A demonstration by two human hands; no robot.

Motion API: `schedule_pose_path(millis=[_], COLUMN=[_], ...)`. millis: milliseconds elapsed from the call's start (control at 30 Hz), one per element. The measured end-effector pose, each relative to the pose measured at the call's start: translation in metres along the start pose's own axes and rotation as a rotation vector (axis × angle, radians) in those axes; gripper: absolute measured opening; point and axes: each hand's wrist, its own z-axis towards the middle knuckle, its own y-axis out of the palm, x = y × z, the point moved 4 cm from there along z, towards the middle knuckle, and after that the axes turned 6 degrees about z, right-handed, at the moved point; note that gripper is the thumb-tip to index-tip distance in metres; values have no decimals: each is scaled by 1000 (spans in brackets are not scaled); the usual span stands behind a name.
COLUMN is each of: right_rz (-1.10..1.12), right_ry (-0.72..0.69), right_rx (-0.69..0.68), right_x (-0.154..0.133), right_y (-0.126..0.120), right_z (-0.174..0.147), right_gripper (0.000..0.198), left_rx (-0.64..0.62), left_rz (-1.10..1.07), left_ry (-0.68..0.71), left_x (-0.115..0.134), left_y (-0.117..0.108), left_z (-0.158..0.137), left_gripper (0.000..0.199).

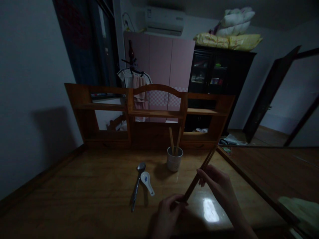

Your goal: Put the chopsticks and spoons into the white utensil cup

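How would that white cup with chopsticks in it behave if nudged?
The white cup looks ceramic, so probably hefty yet breakable. The tall chopsticks leaning inside rise well above its rim, so a nudge might tip it; the glossy table may let it slide.

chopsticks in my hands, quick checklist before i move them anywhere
1. Both hands on the chopsticks: ok. The left hand holds the lower end, the right hand the middle.
2. Pair held together: ok, they run side by side up to the right.
3. Cup upright: ok. It stands on the desk and is apart from both hands.
4. Room in the cup: ok. Only two chopsticks lean in it.
5. Spoons out of the way: ok. They lie left of the cup.
6. Firmness of grip: cannot tell, too dark.
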Motion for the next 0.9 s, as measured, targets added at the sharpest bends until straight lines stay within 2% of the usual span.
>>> schedule_pose_path(millis=[233, 367, 633, 700, 767, 800, 833, 900], right_rz=[-18, 22, 23, -82, -316, -458, -590, -787], right_ry=[20, 27, -22, -151, -373, -490, -587, -721], right_rx=[29, 22, 4, 87, 150, 134, 66, -153], right_x=[3, 0, -1, 2, 3, 4, 6, 13], right_y=[0, 2, 7, 5, 4, 6, 10, 19], right_z=[0, 0, -5, -12, -21, -25, -29, -33], right_gripper=[33, 31, 24, 32, 39, 43, 47, 53], left_rx=[-7, 20, 67, 106, 127, 125, 115, 107], left_rz=[30, 56, -29, -37, -49, -57, -60, -34], left_ry=[-8, -45, -26, -51, -80, -89, -89, -73], left_x=[5, -1, -2, -1, 0, 0, 0, 2], left_y=[1, 0, -4, -7, -8, -7, -6, -4], left_z=[-1, 0, 2, 2, 2, 1, 1, 0], left_gripper=[24, 27, 27, 32, 37, 37, 37, 32])
